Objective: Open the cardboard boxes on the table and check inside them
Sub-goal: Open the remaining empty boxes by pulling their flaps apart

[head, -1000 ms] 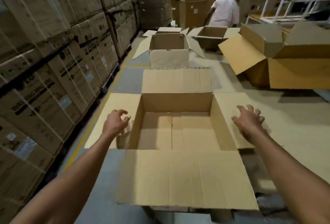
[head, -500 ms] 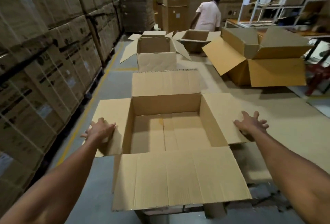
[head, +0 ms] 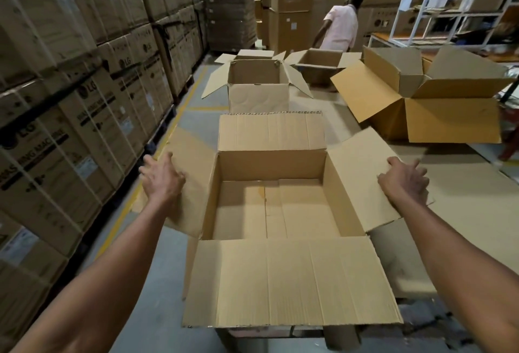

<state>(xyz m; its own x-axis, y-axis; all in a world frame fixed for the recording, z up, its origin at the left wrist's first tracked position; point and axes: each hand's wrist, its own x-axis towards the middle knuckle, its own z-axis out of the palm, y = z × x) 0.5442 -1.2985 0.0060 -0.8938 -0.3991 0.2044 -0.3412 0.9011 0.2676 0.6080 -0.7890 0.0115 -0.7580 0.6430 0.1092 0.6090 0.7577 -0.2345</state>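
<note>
Careful: your left hand point(head: 163, 181) and right hand point(head: 404, 181) each grip a side flap of the box point(head: 275, 209) (empty inside); yanking could tear them.

This is a warehouse. Tall stacks of strapped, printed appliance cartons point(head: 84, 94) line the left side beside a grey floor marked with a yellow line point(head: 157, 156). Far off stand more pallet loads of cardboard point(head: 230, 15); a white metal rack point(head: 449, 7) stands at far right and a worker in a light shirt point(head: 341, 28) beyond opened boxes point(head: 258, 85).
</note>
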